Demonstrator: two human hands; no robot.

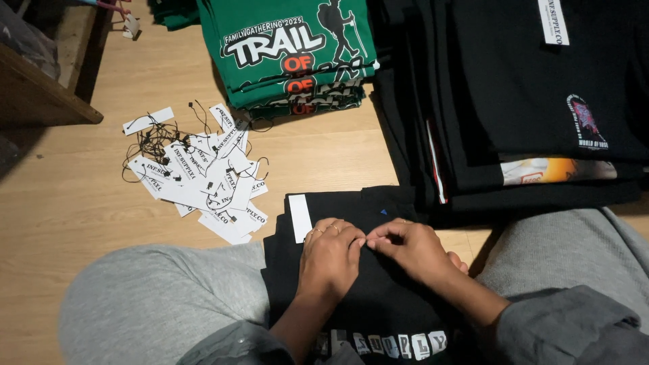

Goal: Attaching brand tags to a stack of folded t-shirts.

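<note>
Both hands meet fingertip to fingertip over a folded black garment (378,297) that lies across the person's lap. The left hand (329,260) has its grip pressed together, thumb and forefinger pinching something too small to make out at the fabric's surface; rings show on two of its fingers. The right hand (414,249) pinches at the same spot, its fingers curled tight. A white hang tag (299,217) lies on the garment just left of the left hand. Grey trouser legs (155,297) flank the garment on either side. Farther out on the wooden floor (61,203), a loose pile of white tags with black strings (199,176) sits to the left. Beyond it stands a stack of green printed shirts (291,54), and to the right a larger stack of black shirts (527,101)
</note>
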